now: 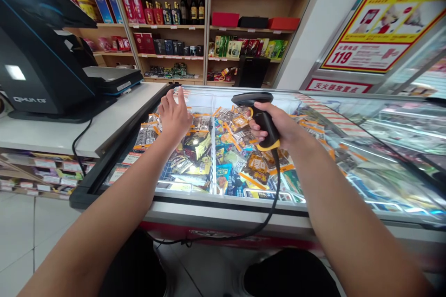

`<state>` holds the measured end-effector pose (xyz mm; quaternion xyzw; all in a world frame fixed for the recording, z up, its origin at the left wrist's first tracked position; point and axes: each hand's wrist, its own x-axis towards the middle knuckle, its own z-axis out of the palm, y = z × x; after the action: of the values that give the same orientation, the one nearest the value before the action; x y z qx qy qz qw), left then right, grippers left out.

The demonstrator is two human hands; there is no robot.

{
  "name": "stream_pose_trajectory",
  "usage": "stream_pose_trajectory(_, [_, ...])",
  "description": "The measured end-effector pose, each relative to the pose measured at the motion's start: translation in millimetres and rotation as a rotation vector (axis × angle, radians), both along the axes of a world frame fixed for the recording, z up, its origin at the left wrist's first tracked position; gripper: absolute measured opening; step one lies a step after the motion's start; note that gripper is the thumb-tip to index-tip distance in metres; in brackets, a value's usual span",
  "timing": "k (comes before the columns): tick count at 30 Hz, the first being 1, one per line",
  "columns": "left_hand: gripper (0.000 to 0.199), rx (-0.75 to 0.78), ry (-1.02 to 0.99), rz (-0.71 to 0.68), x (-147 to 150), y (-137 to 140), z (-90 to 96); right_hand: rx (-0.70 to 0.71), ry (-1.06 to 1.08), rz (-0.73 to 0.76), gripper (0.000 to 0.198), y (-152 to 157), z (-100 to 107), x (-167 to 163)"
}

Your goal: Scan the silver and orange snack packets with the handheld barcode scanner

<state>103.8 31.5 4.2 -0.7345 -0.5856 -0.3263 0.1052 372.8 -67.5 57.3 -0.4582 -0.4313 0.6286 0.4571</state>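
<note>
A black barcode scanner [266, 125] with yellow trim is gripped by its handle in my right hand [278, 123], its head facing left. Its black cable [273, 204] hangs from the handle and runs left along the front of the chest freezer [230, 206]. My left hand [175, 113] is raised over the left part of the freezer, fingers apart, with nothing in it. Beneath both hands lie packets with orange edges [256, 167], yellow-and-black packets [197, 146] and blue packets [225, 178]. A white divider [213, 148] separates the two sides.
On the left, a black point-of-sale terminal [45, 60] and a flat dark device [113, 79] stand on a white counter [52, 137]. Behind the freezer rise wooden shelves [174, 28] with boxes and bottles. A fire-safety poster [379, 23] hangs at right.
</note>
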Motion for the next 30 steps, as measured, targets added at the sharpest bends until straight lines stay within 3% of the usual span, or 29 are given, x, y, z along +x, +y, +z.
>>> stream_pose_trajectory(3, [0.055,-0.04,0.107,-0.255,25,-13,-1.0,0.004,0.042,-0.016,0.025,0,0,0])
stream_pose_trajectory(5, [0.054,-0.122,0.155,-0.493,50,-21,-8.5,0.0,0.045,-0.009,0.025,0,0,-1])
stream_pose_trajectory(7, [0.058,-0.191,0.168,-0.642,75,-26,-19.4,0.005,0.04,-0.01,0.025,1,0,-2])
stream_pose_trajectory(9, [0.061,-0.24,0.167,-0.689,93,-28,-28.8,0.017,0.039,-0.007,0.025,2,-1,-2])
stream_pose_trajectory(11, [0.052,-0.256,0.173,-0.684,100,-28,-33.2,0.025,0.041,0.002,0.025,3,-2,-2])
stream_pose_trajectory(15, [0.024,-0.256,0.122,-0.612,88,-26,-29.6,0.023,0.037,0.03,0.027,5,-6,0])
stream_pose_trajectory(18, [0.017,-0.265,0.051,-0.621,75,-22,-27.0,0.0,0.015,0.008,0.029,4,-7,-1])
stream_pose_trajectory(21, [0.01,-0.28,-0.226,-0.583,69,-12,-27.3,-0.044,-0.01,0.001,0.031,3,-6,-2])
stream_pose_trajectory(24, [0.016,-0.307,-0.781,-0.482,64,-1,-26.0,-0.047,-0.024,0.027,0.032,3,-7,-1])
stream_pose_trajectory(27, [0.018,-0.356,-1.314,-0.47,56,5,-21.8,-0.023,-0.021,0.066,0.03,5,-11,-1])
stream_pose_trajectory(30, [0.016,-0.407,-1.567,-0.483,50,6,-17.5,-0.018,-0.014,0.149,0.03,5,-15,-3])
